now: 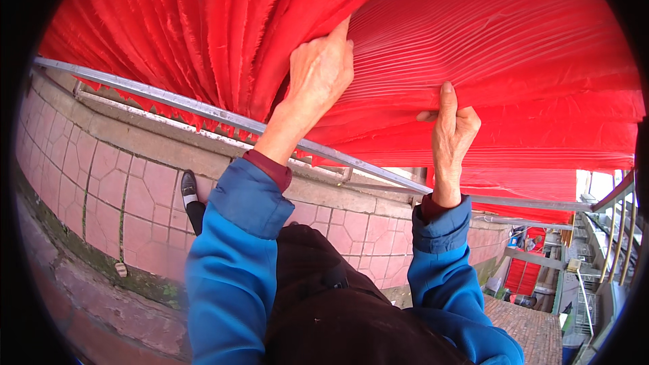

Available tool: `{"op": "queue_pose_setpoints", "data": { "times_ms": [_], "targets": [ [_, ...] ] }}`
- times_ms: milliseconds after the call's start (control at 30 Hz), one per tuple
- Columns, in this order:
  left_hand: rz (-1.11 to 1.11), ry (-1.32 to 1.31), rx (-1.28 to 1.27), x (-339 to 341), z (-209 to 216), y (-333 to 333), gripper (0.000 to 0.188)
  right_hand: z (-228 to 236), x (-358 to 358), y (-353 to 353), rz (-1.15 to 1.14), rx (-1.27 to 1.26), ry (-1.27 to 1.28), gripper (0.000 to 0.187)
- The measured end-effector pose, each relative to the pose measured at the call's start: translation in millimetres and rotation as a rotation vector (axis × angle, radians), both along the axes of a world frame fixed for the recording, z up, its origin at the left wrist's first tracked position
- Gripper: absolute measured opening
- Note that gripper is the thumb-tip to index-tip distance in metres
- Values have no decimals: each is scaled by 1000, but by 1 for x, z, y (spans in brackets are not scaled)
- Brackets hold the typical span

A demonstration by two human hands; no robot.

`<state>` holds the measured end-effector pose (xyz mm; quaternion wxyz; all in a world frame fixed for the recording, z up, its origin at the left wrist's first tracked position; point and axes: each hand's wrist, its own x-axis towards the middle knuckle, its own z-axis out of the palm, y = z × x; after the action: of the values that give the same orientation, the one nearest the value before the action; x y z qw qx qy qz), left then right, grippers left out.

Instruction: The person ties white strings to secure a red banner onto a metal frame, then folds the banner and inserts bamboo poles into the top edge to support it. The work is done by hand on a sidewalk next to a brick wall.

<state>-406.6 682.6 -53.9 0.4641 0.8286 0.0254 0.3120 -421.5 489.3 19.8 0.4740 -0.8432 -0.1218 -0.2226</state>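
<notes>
A large sheet of pleated red fabric (473,47) fills the upper half of the frame, draped over a grey metal rail (203,109) that runs diagonally from the left edge down toward the right of centre. No container shows anywhere in view.

The fabric's pleats give it its direction: in the upper left they run steeply, fanning from the top edge down to the rail, where a frayed hem hangs just below the bar. In the upper right the pleats lie nearly level, running from the centre out toward the right edge, so the long axis there is roughly horizontal.

The left hand (319,71), near the upper centre, is closed on a gathered fold of the fabric, fingers tucked into the cloth where the two sets of pleats meet. The right hand (451,128), right of centre and lower, pinches the lower edge of the level-pleated part, its fingers curled around the hem.

Both forearms wear blue sleeves (233,257) with dark red cuffs. Below the rail lies a low wall of pinkish tiles (115,189), and a black shoe (191,201) rests on it at lower left.
</notes>
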Motion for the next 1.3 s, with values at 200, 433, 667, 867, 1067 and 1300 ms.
{"op": "queue_pose_setpoints", "data": {
  "times_ms": [200, 433, 667, 867, 1067, 1300],
  "targets": [
    [-104, 28, -28, -2, -18, -31, 58, -7, 3, 11, 11, -39, 4, 54],
    [-195, 212, -54, -11, -46, -53, 44, -12, 1, 19, -17, -139, 32, 52],
    [116, -309, -301, -56, -31, -40, 19, 20, -31, 37, 70, -490, 295, 28],
    [231, -292, -202, -35, -12, -15, 15, 40, -51, 77, 232, -83, 365, 24],
    [221, -260, -109, -22, -15, -19, 11, 31, -14, 103, 142, -136, 269, 27],
    [149, -349, -134, -27, -12, -28, 12, 12, 5, 88, 93, -125, 220, 32]
  ]
}}
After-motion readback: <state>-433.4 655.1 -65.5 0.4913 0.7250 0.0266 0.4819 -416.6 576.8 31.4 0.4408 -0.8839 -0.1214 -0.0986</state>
